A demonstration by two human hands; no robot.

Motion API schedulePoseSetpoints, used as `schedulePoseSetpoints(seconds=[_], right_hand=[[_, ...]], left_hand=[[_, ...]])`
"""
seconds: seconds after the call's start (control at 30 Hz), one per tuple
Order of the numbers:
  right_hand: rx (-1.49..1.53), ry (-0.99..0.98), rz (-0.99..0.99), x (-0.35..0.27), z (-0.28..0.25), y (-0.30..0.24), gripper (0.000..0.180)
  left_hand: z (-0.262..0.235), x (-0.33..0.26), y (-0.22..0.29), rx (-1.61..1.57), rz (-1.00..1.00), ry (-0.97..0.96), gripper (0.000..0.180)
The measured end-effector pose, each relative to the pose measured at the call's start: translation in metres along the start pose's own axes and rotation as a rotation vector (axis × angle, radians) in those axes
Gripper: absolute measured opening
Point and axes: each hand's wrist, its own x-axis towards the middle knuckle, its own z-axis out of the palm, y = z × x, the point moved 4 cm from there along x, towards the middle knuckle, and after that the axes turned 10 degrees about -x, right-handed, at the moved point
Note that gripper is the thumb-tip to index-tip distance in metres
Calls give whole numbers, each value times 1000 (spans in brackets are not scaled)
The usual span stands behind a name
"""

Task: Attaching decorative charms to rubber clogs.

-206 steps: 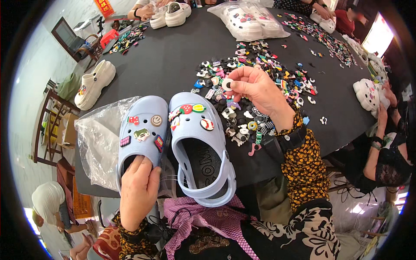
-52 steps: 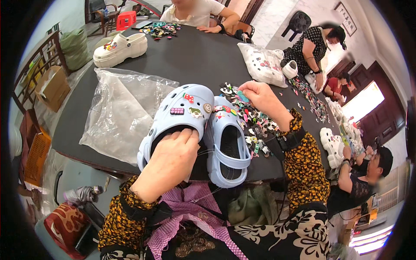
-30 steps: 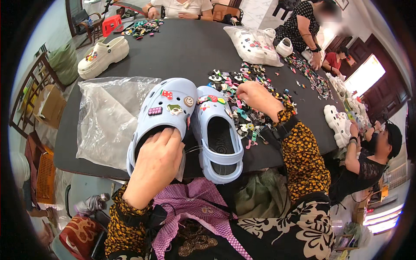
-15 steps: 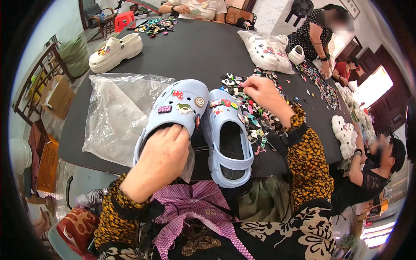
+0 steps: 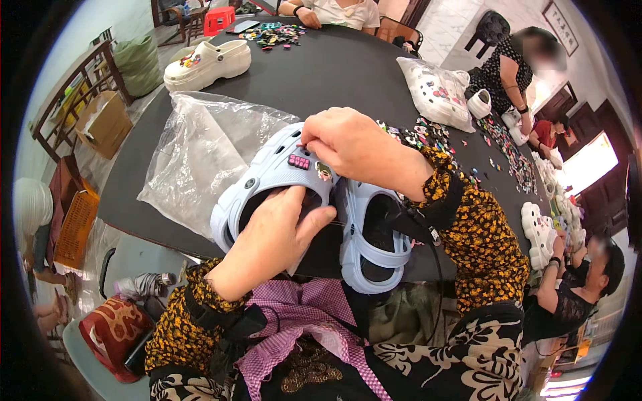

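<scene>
Pale-blue clog (image 5: 267, 177), toe away, heel toward the wearer.

A pale blue foam clog (image 5: 271, 177) sits tilted under both hands, its toe pointing away from the person and its opening turned toward them. The left hand (image 5: 271, 244) reaches into that opening from below, fingers inside the shoe. The right hand (image 5: 354, 147) lies over the toe, fingertips pressing on the perforated top just beside a dark pink charm (image 5: 298, 162). A second pale blue clog (image 5: 372, 237) lies flat, sole down, beneath the right wrist, touching the first, heel strap nearest the person.
</scene>
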Motion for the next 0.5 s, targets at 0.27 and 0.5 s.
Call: schedulePoseSetpoints(seconds=[0.27,0.5], right_hand=[[-109,-28,-70,-1,8,-1,8],[-99,14,-56,-5,8,-1,9]], left_hand=[[-7,5,-10,135,-20,105,29],[-5,4,-7,155,19,120,30]])
